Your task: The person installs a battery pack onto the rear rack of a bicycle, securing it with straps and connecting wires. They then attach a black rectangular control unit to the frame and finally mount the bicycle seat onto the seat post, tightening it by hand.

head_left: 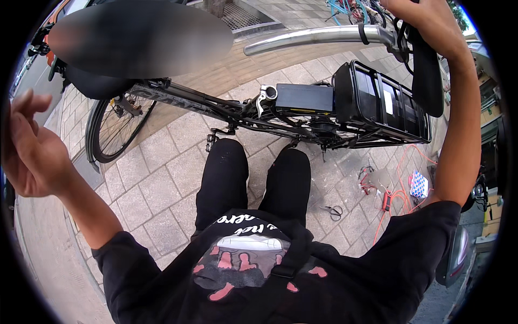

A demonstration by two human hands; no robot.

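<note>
My right hand [426, 24] is raised at the upper right, closed around a bicycle seat [429, 81] where it joins its post. The silver seat post [318, 36] points left in the air, apart from the bike. My left hand [35, 148] is lifted near the left rim, fingers loosely bent and apart, with nothing visible in it. Below stands a black bicycle [199, 103], front wheel [118, 127] to the left. A silver quick-release lever [263, 100] sits at the top of its seat tube, beside a dark box-shaped battery [305, 97].
Behind the battery sits a black rear basket [353, 102]. Scissors [335, 212], an orange cable [398, 195] and a blue-and-white patterned packet [418, 184] lie on the paving at right. Parked bikes [359, 9] stand at the top. A blurred patch covers the upper left.
</note>
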